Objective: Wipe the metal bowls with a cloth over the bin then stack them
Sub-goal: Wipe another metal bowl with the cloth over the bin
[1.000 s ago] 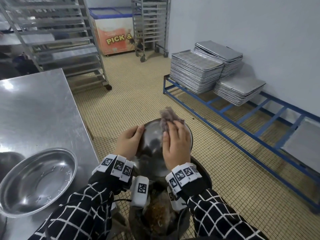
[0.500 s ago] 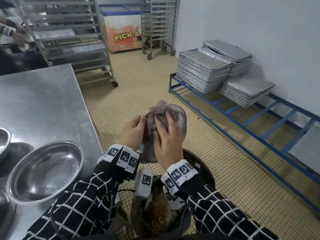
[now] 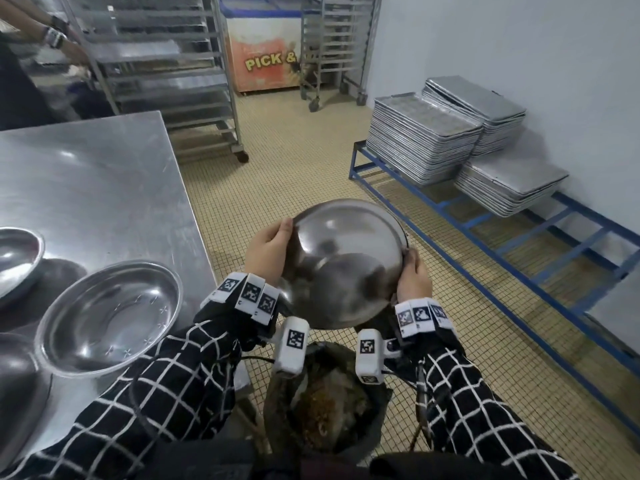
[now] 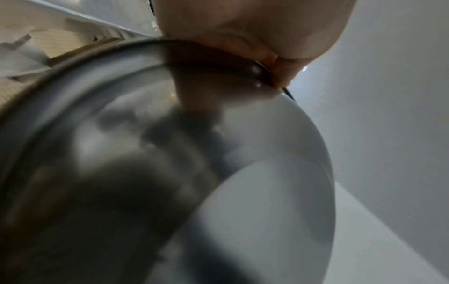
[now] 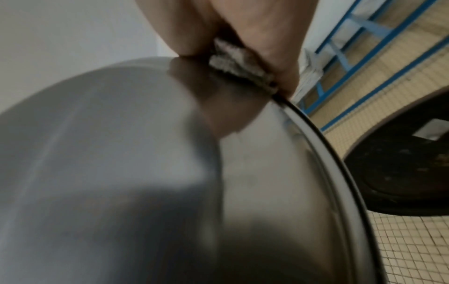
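I hold a metal bowl turned with its rounded outside towards me, above the dark bin. My left hand grips its left rim, thumb on the outside. At the right rim, my right hand pinches a grey cloth against the edge; in the head view the cloth is hidden behind the bowl. Another bowl lies open side up on the steel table, with parts of two more bowls at the left edge.
Stacks of metal trays sit on a low blue frame along the right wall. Wheeled tray racks and a chest freezer stand at the back. Another person's arm shows at the top left.
The bowl has been turned over so its outside faces me. My right hand with the cloth moved from the bowl's face to its right rim. The view shifted left.
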`<state>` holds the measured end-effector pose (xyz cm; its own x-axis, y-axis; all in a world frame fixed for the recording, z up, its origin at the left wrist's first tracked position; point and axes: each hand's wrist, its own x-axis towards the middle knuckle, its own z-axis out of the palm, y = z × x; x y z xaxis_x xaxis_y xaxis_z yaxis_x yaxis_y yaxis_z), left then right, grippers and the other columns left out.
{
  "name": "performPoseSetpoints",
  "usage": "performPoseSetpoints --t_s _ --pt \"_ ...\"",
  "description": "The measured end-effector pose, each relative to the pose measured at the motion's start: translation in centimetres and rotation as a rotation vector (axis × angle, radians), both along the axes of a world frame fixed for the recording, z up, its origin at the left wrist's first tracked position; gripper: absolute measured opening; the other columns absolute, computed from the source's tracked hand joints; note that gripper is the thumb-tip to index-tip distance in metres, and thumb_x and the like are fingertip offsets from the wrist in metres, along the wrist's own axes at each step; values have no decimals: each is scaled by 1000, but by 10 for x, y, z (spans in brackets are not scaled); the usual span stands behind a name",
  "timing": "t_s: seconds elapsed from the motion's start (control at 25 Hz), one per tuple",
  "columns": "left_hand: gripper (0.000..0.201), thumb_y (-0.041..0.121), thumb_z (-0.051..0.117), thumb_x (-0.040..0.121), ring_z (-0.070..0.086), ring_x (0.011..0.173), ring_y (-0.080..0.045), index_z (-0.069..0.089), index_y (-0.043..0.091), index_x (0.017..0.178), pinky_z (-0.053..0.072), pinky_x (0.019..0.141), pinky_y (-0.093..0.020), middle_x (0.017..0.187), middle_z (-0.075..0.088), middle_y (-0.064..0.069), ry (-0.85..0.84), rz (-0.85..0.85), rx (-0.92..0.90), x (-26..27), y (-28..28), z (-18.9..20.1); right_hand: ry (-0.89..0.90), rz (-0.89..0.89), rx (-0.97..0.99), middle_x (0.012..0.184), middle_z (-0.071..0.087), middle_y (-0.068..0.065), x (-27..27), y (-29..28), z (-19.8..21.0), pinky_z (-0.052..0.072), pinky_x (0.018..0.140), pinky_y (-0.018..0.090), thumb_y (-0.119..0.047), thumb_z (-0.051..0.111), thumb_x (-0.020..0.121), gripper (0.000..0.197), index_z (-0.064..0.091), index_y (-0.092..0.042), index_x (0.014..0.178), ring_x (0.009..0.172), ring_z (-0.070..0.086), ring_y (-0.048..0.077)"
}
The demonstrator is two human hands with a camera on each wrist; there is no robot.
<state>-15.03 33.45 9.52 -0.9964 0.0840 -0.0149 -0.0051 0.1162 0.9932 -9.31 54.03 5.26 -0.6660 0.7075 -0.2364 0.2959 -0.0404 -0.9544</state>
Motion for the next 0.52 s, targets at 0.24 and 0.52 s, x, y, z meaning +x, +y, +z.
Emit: performPoseSetpoints --t_s 0.24,0.52 --pt "26 41 39 100 57 99 -13 53 25 116 47 86 -27 104 59 8 46 -189 -198 4 4 -11 61 150 471 99 54 1 1 20 14 35 80 26 -30 40 100 33 59 -7 114 99 55 24" --pt "36 43 44 99 61 80 -22 64 15 88 50 76 -38 83 67 -4 134 -378 -477 10 19 -1 169 689 1109 93 52 7 -24 1 37 37 76 23 -22 45 98 24 60 -4 97 86 46 18"
